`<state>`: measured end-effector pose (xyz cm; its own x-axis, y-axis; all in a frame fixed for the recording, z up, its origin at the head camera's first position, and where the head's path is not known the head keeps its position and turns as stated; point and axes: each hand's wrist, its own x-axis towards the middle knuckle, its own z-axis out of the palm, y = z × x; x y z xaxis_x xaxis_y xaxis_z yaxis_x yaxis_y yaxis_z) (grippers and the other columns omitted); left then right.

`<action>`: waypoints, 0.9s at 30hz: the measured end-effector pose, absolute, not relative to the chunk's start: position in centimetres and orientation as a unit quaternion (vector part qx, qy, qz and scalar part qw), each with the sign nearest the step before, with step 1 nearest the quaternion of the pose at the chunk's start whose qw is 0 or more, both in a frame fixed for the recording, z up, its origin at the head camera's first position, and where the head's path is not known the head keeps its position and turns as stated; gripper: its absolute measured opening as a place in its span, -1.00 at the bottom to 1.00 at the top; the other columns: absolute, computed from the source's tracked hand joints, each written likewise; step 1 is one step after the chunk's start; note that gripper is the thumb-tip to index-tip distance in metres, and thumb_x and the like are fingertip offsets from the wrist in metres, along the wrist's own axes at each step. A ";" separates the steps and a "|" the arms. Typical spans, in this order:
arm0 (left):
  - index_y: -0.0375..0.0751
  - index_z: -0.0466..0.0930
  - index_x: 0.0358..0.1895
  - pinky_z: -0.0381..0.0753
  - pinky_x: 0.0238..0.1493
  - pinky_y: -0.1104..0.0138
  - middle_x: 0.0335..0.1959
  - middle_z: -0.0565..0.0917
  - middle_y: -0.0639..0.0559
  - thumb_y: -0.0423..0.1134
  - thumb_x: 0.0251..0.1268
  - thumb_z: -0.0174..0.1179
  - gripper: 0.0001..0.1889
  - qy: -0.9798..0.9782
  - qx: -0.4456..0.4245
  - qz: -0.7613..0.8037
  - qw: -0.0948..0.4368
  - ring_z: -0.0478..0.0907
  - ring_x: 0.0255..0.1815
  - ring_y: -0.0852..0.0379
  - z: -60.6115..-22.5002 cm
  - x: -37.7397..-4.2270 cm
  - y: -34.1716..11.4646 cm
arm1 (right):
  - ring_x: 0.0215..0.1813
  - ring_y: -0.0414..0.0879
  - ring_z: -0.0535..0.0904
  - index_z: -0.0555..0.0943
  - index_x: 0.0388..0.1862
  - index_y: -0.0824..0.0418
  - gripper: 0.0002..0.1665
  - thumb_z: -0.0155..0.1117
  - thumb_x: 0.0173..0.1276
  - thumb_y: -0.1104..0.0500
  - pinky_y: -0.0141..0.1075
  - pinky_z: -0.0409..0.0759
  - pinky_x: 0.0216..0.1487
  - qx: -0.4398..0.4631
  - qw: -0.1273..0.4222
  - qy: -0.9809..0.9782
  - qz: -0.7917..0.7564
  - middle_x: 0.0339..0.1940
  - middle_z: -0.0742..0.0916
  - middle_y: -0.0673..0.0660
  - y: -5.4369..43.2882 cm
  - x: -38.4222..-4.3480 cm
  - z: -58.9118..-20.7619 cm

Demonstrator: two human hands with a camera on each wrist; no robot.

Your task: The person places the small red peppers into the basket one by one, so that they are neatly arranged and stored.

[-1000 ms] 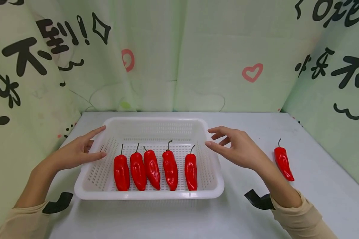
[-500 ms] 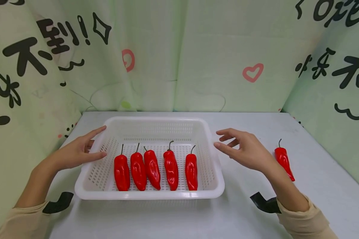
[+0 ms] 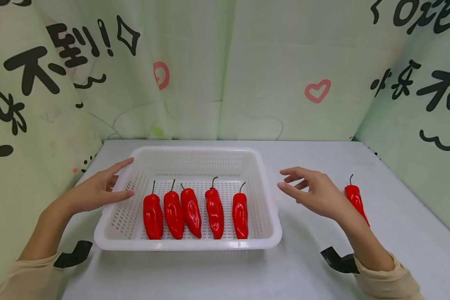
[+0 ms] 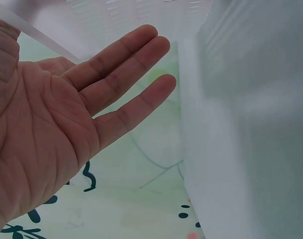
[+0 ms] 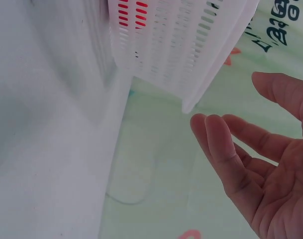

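Observation:
A white plastic basket (image 3: 187,244) with slotted walls holds several red chili peppers (image 3: 214,214) in a row, stems toward the far side. At its left rim is my left hand (image 3: 88,193), thumb and index finger spread along the edge; the left wrist view shows its other fingers straight outside the wall, around nothing. My right hand (image 3: 315,193) hovers just right of the basket, apart from it, fingers loosely bent and nothing between them. Another red chili pepper (image 3: 354,199) lies on the table farther right, partly hidden behind my right forearm.
The pale table (image 3: 225,277) extends around the basket. Green printed curtain (image 3: 247,75) encloses the back and both sides, meeting the table's far edge just behind the basket. Black tape (image 3: 339,261) sticks out at each sleeve.
My right hand has drawn away from the basket's right rim, moving right and slightly nearer, and its forearm covers more of the loose chili pepper. My left hand stays at the left rim.

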<state>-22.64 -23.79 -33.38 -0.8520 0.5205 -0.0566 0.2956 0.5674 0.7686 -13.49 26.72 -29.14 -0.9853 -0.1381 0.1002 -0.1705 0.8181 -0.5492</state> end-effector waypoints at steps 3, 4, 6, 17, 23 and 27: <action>-0.22 -0.14 0.67 0.80 -0.33 0.14 0.18 0.57 -0.46 -0.20 0.34 0.35 0.00 0.874 0.231 0.404 0.140 0.74 -0.11 -0.05 -33.4 -22.6 -23.8 | -0.04 0.12 0.72 0.59 0.30 0.21 -0.42 0.34 0.45 -0.09 -0.16 0.76 -0.27 0.079 0.027 -0.954 0.290 0.09 0.74 0.30 27.0 -13.5 -29.3; -0.22 -0.14 0.67 0.80 -0.33 0.14 0.18 0.57 -0.46 -0.20 0.34 0.35 0.00 0.874 0.231 0.404 0.140 0.74 -0.11 -0.05 -33.4 -22.6 -23.8 | -0.04 0.12 0.72 0.59 0.30 0.21 -0.42 0.34 0.45 -0.09 -0.15 0.76 -0.27 0.079 0.027 -0.954 0.287 0.09 0.74 0.30 27.1 -13.5 -29.3; -0.22 -0.14 0.67 0.80 -0.33 0.13 0.18 0.57 -0.46 -0.20 0.34 0.36 0.00 0.874 0.231 0.405 0.140 0.74 -0.11 -0.05 -33.4 -22.6 -23.8 | -0.02 0.14 0.72 0.59 0.30 0.21 -0.42 0.34 0.45 -0.09 -0.14 0.77 -0.26 0.078 0.031 -0.956 0.282 0.08 0.74 0.30 27.2 -13.5 -29.3; -0.22 -0.14 0.67 0.80 -0.32 0.13 0.19 0.57 -0.46 -0.20 0.34 0.35 -0.01 0.875 0.231 0.402 0.140 0.73 -0.10 -0.07 -33.5 -22.7 -23.8 | 0.01 0.16 0.72 0.59 0.31 0.20 -0.44 0.32 0.47 -0.07 -0.14 0.74 -0.21 0.074 0.042 -0.961 0.264 0.07 0.75 0.27 28.8 -13.4 -29.4; -0.26 -0.16 0.66 0.81 -0.31 0.12 0.17 0.58 -0.44 -0.21 0.36 0.34 -0.01 0.876 0.233 0.398 0.139 0.73 -0.09 -0.05 -33.5 -22.8 -23.7 | 0.03 0.15 0.72 0.57 0.33 0.19 -0.42 0.31 0.48 -0.10 -0.17 0.71 -0.21 0.061 0.037 -0.963 0.259 0.09 0.75 0.26 29.8 -13.3 -29.6; -0.29 -0.17 0.66 0.81 -0.31 0.11 0.17 0.58 -0.45 -0.22 0.36 0.34 -0.01 0.878 0.235 0.394 0.140 0.73 -0.10 -0.05 -33.5 -22.8 -23.7 | 0.04 0.14 0.72 0.57 0.34 0.18 -0.41 0.29 0.49 -0.12 -0.17 0.69 -0.18 0.052 0.036 -0.963 0.261 0.09 0.75 0.25 30.4 -13.2 -29.8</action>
<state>-22.81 -23.71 -33.47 -0.8505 0.5225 -0.0598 0.3027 0.5793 0.7568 -13.18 30.38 -29.79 -0.9921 -0.0811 0.0958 -0.1184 0.8589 -0.4983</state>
